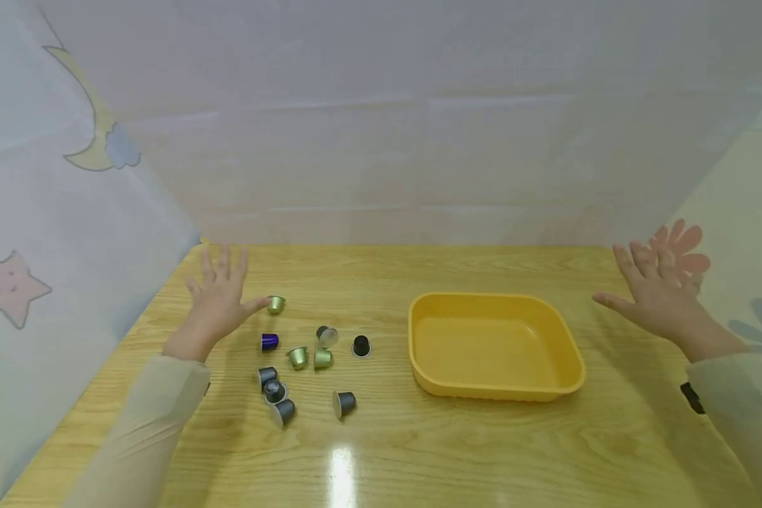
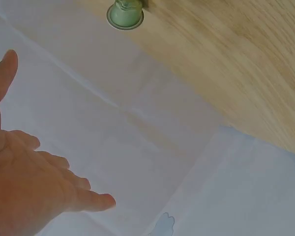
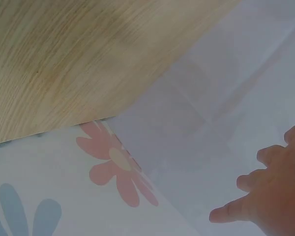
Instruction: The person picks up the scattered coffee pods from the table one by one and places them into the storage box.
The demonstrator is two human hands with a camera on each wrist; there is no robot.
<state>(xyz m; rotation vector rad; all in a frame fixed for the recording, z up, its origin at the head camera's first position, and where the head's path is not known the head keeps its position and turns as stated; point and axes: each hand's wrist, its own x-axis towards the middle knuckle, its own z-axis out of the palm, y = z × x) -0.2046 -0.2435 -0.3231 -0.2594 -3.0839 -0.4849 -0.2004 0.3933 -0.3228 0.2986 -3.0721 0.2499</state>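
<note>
My left hand [image 1: 217, 303] is raised over the left part of the table, fingers spread, holding nothing. Its thumb overlaps the edge of a green coffee capsule [image 1: 276, 305] in the head view; in the left wrist view that hand [image 2: 34, 182] is well apart from a green capsule [image 2: 126, 14]. A purple capsule [image 1: 269, 342], green capsules [image 1: 298, 358] and several dark grey or black capsules [image 1: 345, 403] lie scattered nearby. Spread and bare too, my right hand [image 1: 660, 300] is held up at the right, beyond a yellow plastic tray [image 1: 495, 388].
The wooden table [image 1: 419, 451] ends at a pale cloth backdrop [image 1: 381, 162] at the back and sides. Three dark capsules cluster at the front left, touching or nearly so. One black capsule [image 1: 361, 346] stands between the others and the tray.
</note>
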